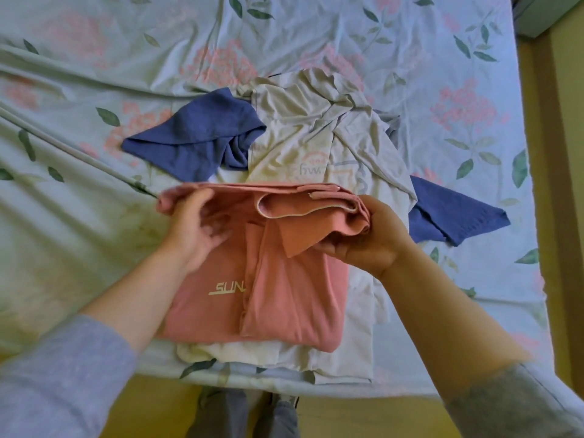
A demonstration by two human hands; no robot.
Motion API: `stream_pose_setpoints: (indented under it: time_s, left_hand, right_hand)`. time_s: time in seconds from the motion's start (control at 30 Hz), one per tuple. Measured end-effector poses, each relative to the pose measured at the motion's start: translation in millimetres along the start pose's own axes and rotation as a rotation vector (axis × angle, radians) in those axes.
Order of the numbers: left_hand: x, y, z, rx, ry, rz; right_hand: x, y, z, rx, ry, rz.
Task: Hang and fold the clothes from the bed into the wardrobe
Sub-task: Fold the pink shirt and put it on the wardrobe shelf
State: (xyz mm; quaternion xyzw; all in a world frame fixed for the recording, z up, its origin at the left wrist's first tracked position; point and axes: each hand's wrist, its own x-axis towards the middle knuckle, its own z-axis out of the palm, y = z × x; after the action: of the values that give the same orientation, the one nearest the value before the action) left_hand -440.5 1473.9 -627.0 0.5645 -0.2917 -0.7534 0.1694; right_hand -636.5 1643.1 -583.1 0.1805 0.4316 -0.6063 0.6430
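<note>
Shirt (284, 298) in left hand (192, 229), right hand (369, 235)

We hold a pink shirt (278, 295) with white "SUN" lettering, its top folded over, between our left hand (194, 226) and right hand (369, 238). Just beyond them a crumpled pale shirt (309, 131) lies over a blue garment (196, 137), which shows past the left hand and outside the right.
</note>
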Motion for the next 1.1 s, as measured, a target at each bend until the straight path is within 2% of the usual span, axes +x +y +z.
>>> stream_pose_setpoints:
  time_s: [0.07,0.1,0.17,0.23,0.3,0.37,0.5,0.57,0.63,0.73,0.77,0.83,0.9,0.93,1.0,1.1]
  left_hand:
    - [7,17,-10,-0.308,0.011,-0.184]
    - [9,23,-12,-0.381,0.021,-0.262]
    - [13,24,-9,-0.307,0.027,-0.353]
    - [19,19,-5,-0.132,0.027,-0.370]
    - [25,15,-5,-0.056,0.014,-0.360]
    - [26,16,-4,0.004,-0.002,-0.364]
    - [20,14,7,0.224,-0.010,-0.323]
    - [16,11,14,0.327,0.017,-0.289]
    - [14,9,17,0.387,0.050,-0.265]
    - [17,4,22,0.450,0.139,-0.177]
    - [20,0,24,0.573,0.210,-0.113]
    - [21,-8,29,0.965,0.325,0.048]
    - [21,-12,40,1.341,0.239,0.254]
    - [22,-13,45,1.447,0.155,0.270]
    - [29,-13,51,1.593,0.099,0.115]
    - [38,-11,49,1.653,0.196,-0.142]
  right_hand:
    - [1,3,0,0.065,-0.084,-0.021]
    - [2,6,1,0.092,-0.113,-0.019]
    - [0,11,5,0.118,-0.111,-0.022]
    - [-3,16,6,0.112,-0.067,-0.028]
    - [-10,20,2,0.074,-0.043,-0.013]
    - [-20,25,-6,-0.089,0.004,0.039]
    - [-35,43,-25,-0.763,0.219,0.113]
    - [-35,55,-26,-0.960,0.306,0.085]
    - [-32,64,-25,-1.054,0.376,0.042]
    - [-27,71,-30,-0.940,0.383,-0.012]
    - [-26,74,-32,-0.831,0.373,-0.028]
    - [-24,78,-32,-0.639,0.350,-0.041]
    - [-22,82,-31,-0.595,0.337,-0.037]
    - [-22,83,-30,-0.599,0.344,-0.038]
    - [-22,84,-32,-0.616,0.344,-0.049]
    - [-23,82,-34,-0.610,0.315,-0.077]
